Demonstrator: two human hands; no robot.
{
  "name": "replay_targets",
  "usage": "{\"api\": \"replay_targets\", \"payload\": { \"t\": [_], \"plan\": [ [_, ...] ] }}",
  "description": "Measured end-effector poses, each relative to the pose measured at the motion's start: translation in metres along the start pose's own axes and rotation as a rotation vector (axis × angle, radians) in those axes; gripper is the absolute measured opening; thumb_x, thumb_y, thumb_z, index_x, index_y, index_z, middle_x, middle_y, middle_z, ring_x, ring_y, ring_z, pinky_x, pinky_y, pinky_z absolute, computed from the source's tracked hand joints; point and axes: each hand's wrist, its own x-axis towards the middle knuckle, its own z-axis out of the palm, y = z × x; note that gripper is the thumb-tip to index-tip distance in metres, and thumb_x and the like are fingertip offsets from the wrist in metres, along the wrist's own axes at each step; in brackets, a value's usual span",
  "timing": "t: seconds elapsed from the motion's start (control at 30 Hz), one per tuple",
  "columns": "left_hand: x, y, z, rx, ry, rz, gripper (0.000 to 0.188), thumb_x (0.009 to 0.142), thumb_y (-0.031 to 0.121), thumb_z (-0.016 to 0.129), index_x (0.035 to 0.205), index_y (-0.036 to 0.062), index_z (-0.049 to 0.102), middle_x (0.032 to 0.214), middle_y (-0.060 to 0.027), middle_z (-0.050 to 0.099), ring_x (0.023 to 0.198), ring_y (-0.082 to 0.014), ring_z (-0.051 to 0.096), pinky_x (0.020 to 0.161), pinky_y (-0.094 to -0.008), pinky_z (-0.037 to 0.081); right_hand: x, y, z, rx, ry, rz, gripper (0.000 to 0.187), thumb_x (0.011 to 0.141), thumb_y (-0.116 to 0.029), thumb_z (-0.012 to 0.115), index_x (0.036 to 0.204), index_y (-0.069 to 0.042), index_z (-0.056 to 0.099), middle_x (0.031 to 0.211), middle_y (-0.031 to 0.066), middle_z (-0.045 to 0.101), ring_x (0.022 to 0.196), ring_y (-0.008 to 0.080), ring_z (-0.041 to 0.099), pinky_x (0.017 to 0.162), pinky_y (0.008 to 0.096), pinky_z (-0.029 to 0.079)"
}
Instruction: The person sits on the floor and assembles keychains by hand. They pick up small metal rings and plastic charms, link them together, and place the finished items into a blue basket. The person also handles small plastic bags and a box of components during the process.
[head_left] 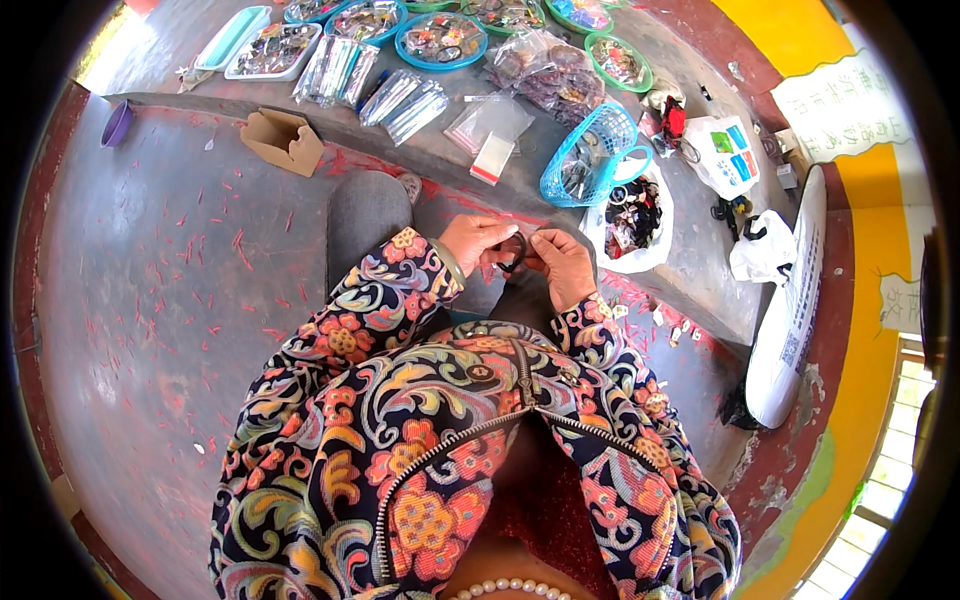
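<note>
Near ledge edge, ring between hands

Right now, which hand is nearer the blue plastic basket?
Right. The right hand is just below the blue plastic basket in the picture, not touching it; the left hand is farther away, lower and to its left.

The left arm and right arm bend inward in front of the torso. The left hand and right hand face each other, just apart, thumbs toward the gap, fingers curled in a pinch.
</note>
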Motion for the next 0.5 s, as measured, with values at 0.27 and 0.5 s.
{"api": "replay_targets", "payload": {
  "t": [0.27,0.5],
  "plan": [
    [-0.007,0.006,0.009,-0.049,0.017,-0.003,0.02,0.082,0.016,0.055,0.088,-0.0032,0.056,0.081,-0.0094,0.06,0.07,-0.0157,0.06,0.063,-0.0248,0.052,0.002,0.006,-0.005,0.025,-0.002,0.039,0.011,0.081,-0.011,0.055,0.087,-0.002,0.057,0.077,0.0025,0.058,0.069,0.0109,0.054,0.063,0.022,0.044],
    [-0.002,0.004,0.0,-0.174,0.014,0.027,0.018,0.083,0.015,0.053,0.089,-0.0015,0.056,0.08,-0.0077,0.059,0.07,-0.0152,0.059,0.063,-0.0251,0.052,-0.001,0.001,-0.003,-0.175,-0.043,0.092,0.012,0.079,-0.012,0.058,0.087,-0.003,0.057,0.077,0.0027,0.059,0.068,0.0101,0.056,0.056,0.0191,0.04]
  ]
}}
